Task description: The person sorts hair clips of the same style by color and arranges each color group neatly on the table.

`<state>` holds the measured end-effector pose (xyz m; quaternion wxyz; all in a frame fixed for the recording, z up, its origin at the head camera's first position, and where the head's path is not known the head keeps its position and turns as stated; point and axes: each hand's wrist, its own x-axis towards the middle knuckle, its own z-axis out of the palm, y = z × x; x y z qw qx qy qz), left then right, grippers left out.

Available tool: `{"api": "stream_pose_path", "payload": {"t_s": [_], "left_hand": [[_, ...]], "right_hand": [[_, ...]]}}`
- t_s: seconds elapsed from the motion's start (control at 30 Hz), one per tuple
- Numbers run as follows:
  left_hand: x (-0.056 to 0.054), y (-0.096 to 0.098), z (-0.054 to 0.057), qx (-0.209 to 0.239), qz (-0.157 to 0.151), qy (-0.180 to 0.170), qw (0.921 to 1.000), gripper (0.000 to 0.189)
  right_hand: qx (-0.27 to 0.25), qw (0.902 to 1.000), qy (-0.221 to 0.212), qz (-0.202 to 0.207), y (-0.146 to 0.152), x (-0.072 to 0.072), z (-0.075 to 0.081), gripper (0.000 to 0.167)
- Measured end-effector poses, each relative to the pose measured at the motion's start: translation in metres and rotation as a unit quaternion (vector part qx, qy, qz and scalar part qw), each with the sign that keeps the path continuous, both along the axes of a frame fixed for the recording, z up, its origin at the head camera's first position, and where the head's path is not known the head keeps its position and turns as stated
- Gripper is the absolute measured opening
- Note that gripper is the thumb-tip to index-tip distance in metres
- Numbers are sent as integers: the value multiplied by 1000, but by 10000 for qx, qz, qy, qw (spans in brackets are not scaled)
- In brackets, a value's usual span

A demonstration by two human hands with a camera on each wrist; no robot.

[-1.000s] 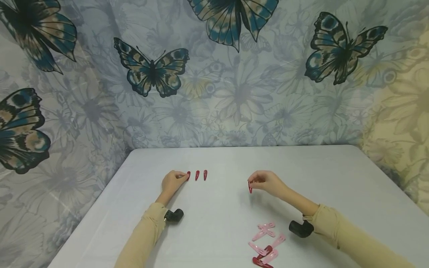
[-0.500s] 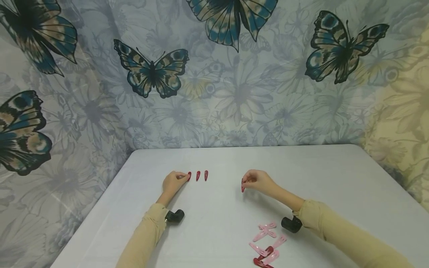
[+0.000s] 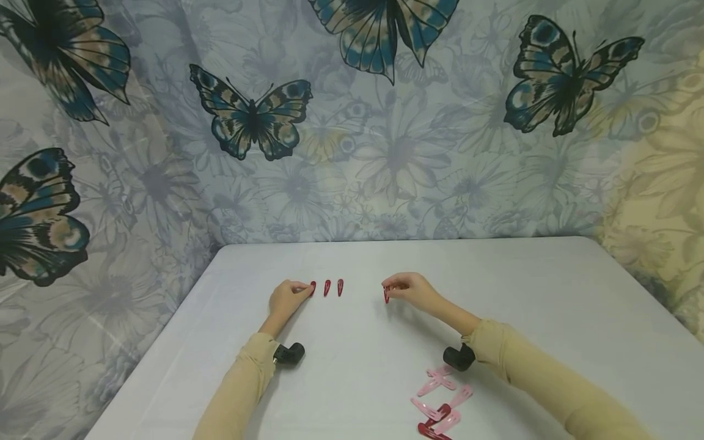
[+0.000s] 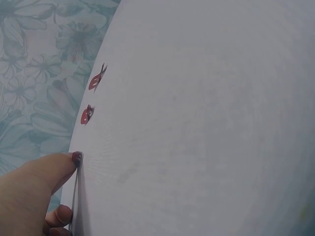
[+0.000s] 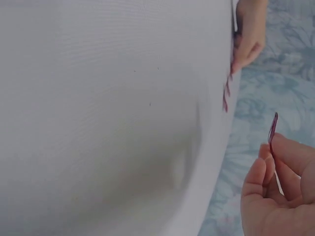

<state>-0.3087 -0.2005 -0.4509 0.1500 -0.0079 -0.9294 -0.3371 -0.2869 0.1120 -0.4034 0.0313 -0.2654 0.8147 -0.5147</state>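
My right hand (image 3: 414, 291) pinches a dark red snap hair clip (image 5: 272, 129) between thumb and fingers, holding it upright above the white table. Over on the left, my left hand (image 3: 287, 298) has its thumb and fingertips at the leftmost red clip (image 3: 313, 288) in a short row, pinching it at the table surface. Beside that one lie a second red clip (image 3: 327, 288) and a third red clip (image 3: 340, 287), side by side and roughly parallel. The left wrist view shows the thumb (image 4: 56, 167) against the clip's end, with much of the clip hidden.
Nearer the front, pink hair clips (image 3: 437, 384) lie in a loose, overlapping pile with dark red clips (image 3: 434, 431). The white table (image 3: 352, 360) ends at a wall of butterfly-patterned cloth (image 3: 396, 165). Black wrist cameras (image 3: 459, 357) stick out from both sleeves.
My right hand has moved left and slightly farther back, carrying the red hair clip toward the row. The left hand stays at the leftmost clip.
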Motion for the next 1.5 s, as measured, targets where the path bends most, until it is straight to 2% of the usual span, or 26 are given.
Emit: {"api": "stream_pose_path", "payload": {"t_s": [0.2, 0.6, 0.77, 0.93, 1.17, 1.37, 1.5], "left_hand": [[-1, 0, 1, -8, 68, -25, 10000, 23], [-4, 3, 1, -89, 25, -14, 10000, 22], [-5, 0, 1, -106, 69, 83, 9999, 21], [-4, 0, 0, -23, 18, 29, 10000, 22], [0, 1, -2, -59, 29, 95, 9999, 20], [0, 1, -1, -36, -4, 69, 10000, 22], [0, 1, -1, -53, -18, 107, 9999, 21]], "right_hand": [[-1, 9999, -44, -166, -9, -11, -3, 23], [500, 9964, -77, -675, -20, -25, 2, 21], [427, 9952, -162, -863, -30, -31, 0, 19], [350, 9938, -296, -1017, -36, -35, -7, 17], [179, 9928, -531, -1057, -42, -41, -17, 18], [156, 9875, -576, -1462, -51, -44, -14, 17], [225, 9873, -481, -1498, -58, -46, -11, 15]]}}
